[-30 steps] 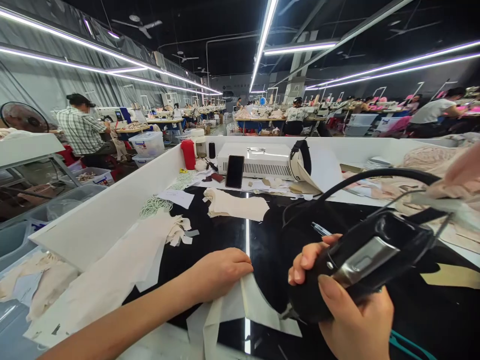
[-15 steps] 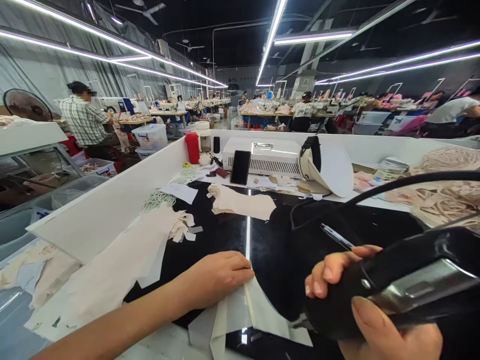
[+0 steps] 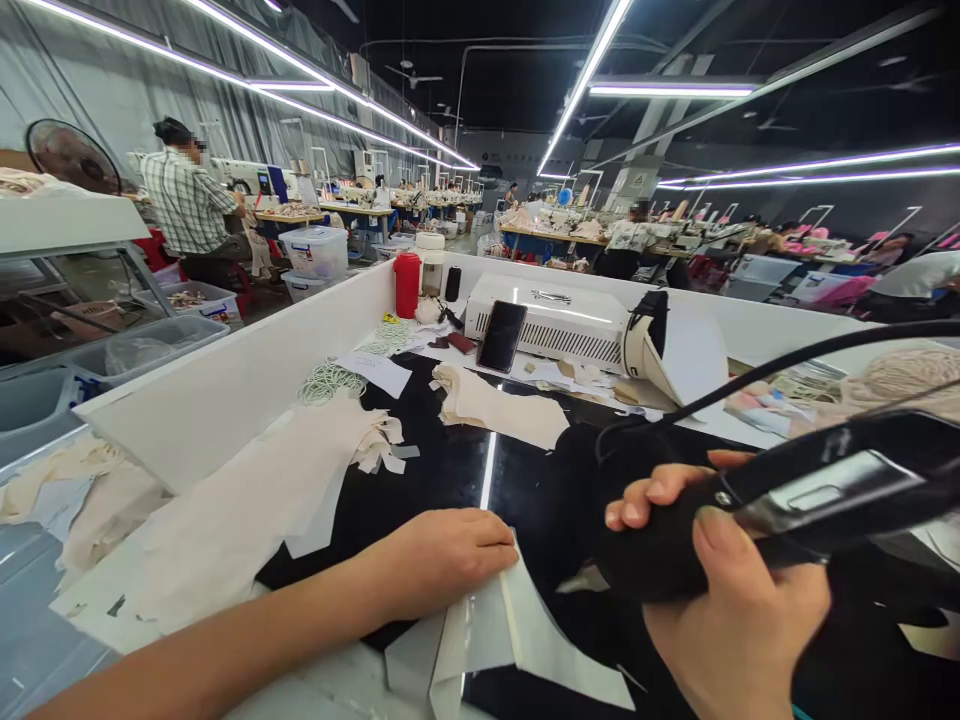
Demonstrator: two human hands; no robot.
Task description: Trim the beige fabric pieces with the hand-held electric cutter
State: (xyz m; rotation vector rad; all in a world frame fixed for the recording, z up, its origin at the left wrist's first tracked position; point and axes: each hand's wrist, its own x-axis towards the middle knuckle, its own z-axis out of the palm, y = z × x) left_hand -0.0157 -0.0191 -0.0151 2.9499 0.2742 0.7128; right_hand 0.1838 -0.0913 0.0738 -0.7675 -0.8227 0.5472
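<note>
The left hand point(image 3: 442, 560) lies palm-down with fingers curled, pinning a thin white fabric piece point(image 3: 525, 640) to the glossy black tabletop point(image 3: 450, 470) at six o'clock. At four o'clock the right hand point(image 3: 735, 610) is closed around the padded grip of a black corded hand tool point(image 3: 795, 500), tip towards the fabric. The fabric looks light, limp and prone to sliding, so flat pressure near its edge seems best.

Glossy black tabletop point(image 3: 450, 470); matt white paper piece point(image 3: 540, 640).

head-worn view, forward-down, close over worktable point(image 3: 225, 400)
</note>
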